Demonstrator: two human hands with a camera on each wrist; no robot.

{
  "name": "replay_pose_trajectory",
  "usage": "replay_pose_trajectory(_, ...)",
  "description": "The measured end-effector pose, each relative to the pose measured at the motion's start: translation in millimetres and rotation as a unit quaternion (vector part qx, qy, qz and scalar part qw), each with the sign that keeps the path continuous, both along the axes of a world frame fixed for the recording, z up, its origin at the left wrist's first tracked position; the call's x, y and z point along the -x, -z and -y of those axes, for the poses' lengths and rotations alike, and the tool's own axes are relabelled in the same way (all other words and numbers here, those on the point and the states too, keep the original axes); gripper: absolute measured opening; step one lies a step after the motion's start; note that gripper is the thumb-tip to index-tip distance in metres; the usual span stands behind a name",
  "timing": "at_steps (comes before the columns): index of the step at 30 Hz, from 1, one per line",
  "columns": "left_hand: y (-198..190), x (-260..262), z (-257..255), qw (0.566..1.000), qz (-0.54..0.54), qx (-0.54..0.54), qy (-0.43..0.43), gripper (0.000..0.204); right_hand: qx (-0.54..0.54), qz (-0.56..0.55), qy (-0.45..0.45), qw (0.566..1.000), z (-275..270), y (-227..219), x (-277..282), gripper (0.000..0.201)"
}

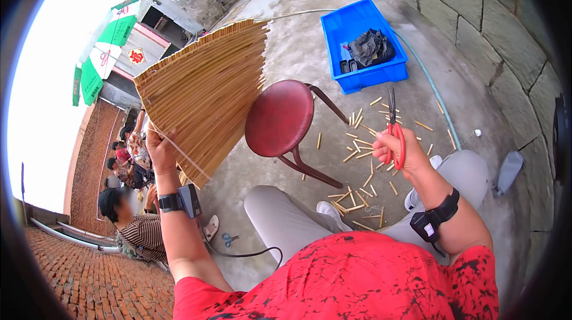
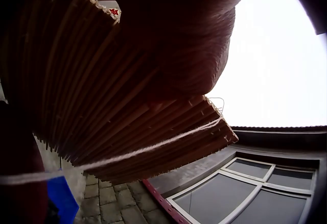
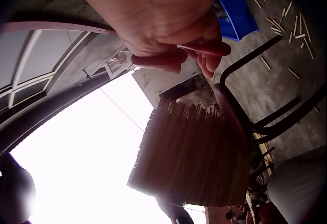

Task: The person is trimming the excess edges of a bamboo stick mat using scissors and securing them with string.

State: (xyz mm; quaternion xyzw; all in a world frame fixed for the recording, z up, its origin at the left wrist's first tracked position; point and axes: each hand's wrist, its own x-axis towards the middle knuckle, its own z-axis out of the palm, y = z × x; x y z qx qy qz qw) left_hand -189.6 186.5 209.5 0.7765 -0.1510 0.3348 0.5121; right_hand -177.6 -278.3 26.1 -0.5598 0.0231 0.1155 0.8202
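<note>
My left hand (image 1: 161, 152) grips the lower edge of a fan-shaped mat of bamboo strips (image 1: 205, 91) and holds it up in front of me; the mat (image 2: 117, 117) fills the left wrist view, with a pale string (image 2: 153, 147) running across it. My right hand (image 1: 398, 148) holds red-handled scissors (image 1: 393, 132), fingers curled through the red loops (image 3: 163, 58), blades pointing up and away. The mat (image 3: 194, 157) shows below that hand in the right wrist view.
A red round stool (image 1: 280, 119) stands between my knees and the mat. Several cut bamboo pieces (image 1: 360, 153) litter the concrete. A blue crate (image 1: 363, 43) with dark cloth sits beyond, a green hose (image 1: 429, 79) beside it. People sit at the left (image 1: 134, 213).
</note>
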Motion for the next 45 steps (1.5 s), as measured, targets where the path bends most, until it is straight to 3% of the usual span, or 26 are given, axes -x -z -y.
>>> replay_pose_trajectory(24, 1, 9, 0, 1.000, 0.006, -0.016, -0.007, 0.045, 0.026, -0.009, -0.024, 0.999, 1, 3, -3, 0.026)
replay_pose_trajectory(27, 5, 20, 20, 1.000, 0.004, -0.003, -0.021, 0.043, 0.030, 0.004, -0.022, 0.999, 3, 5, -4, 0.028)
replay_pose_trajectory(28, 10, 24, 23, 0.998, 0.025, -0.050, -0.027, 0.041, 0.036, 0.003, -0.020, 0.999, 4, 5, -4, 0.028)
replay_pose_trajectory(29, 15, 28, 26, 0.994, 0.044, -0.095, -0.033, 0.039, 0.022, 0.002, 0.005, 1.000, 3, 5, -5, 0.031)
replay_pose_trajectory(31, 28, 36, 36, 0.999, 0.027, -0.017, -0.015, 0.035, 0.019, -0.005, 0.032, 0.999, 5, 9, -8, 0.035)
replay_pose_trajectory(33, 41, 45, 42, 0.990, 0.043, -0.129, 0.024, 0.032, -0.033, -0.005, 0.118, 0.992, 9, 17, -15, 0.041)
replay_pose_trajectory(34, 48, 50, 51, 0.983, 0.083, -0.163, 0.013, 0.025, -0.017, -0.015, 0.120, 0.993, 12, 19, -18, 0.041)
replay_pose_trajectory(36, 79, 53, 44, 0.982, 0.080, -0.167, -0.017, 0.017, -0.073, -0.013, 0.209, 0.975, 18, 25, -24, 0.045)
replay_pose_trajectory(45, 222, 71, -9, 0.995, -0.030, -0.003, -0.100, 0.025, 0.099, 0.011, 0.190, 0.977, 26, 54, -40, 0.048)
